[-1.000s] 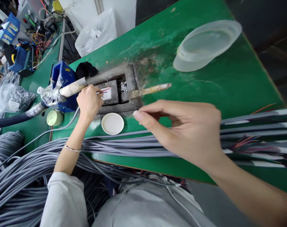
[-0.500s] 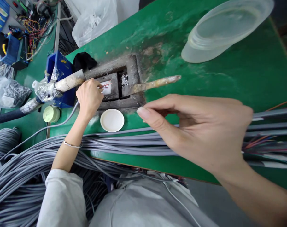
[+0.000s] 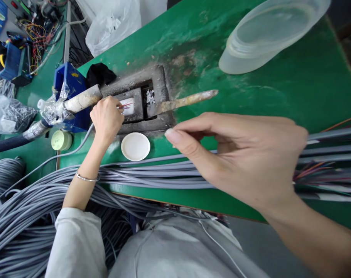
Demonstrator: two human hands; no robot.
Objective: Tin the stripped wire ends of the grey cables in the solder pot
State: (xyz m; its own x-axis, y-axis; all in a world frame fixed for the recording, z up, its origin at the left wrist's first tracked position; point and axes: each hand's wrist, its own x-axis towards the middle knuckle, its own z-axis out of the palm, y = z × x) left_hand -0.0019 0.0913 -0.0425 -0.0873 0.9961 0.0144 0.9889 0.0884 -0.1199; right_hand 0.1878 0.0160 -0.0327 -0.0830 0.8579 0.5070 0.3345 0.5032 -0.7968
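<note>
My left hand (image 3: pixel 106 117) is closed around the end of a grey cable (image 3: pixel 84 143). Thin coloured wires (image 3: pixel 124 106) stick out of its fingers, over the bright, silvery surface (image 3: pixel 130 109) inside a dark, crusted rectangular pot (image 3: pixel 161 87). A worn flat stick (image 3: pixel 193 99) lies across the pot's right rim, near a heap of shiny scraps. My right hand (image 3: pixel 245 158) is held in the foreground above a bundle of grey cables, thumb and forefinger pinched together. Whatever sits between those fingertips is too small to make out.
A shallow white dish (image 3: pixel 135 146) and a pale green tub (image 3: pixel 61 140) stand left of centre. A taped pipe (image 3: pixel 84 99) rests on a blue bin (image 3: pixel 80 122) beside my left hand. Grey cables (image 3: pixel 152 175) run along the table's front edge. A translucent container (image 3: pixel 245 58) occupies the back right.
The whole view has shifted slightly. Both hands keep nearly the same pose, the left still holding the cable with its wires over the pot.
</note>
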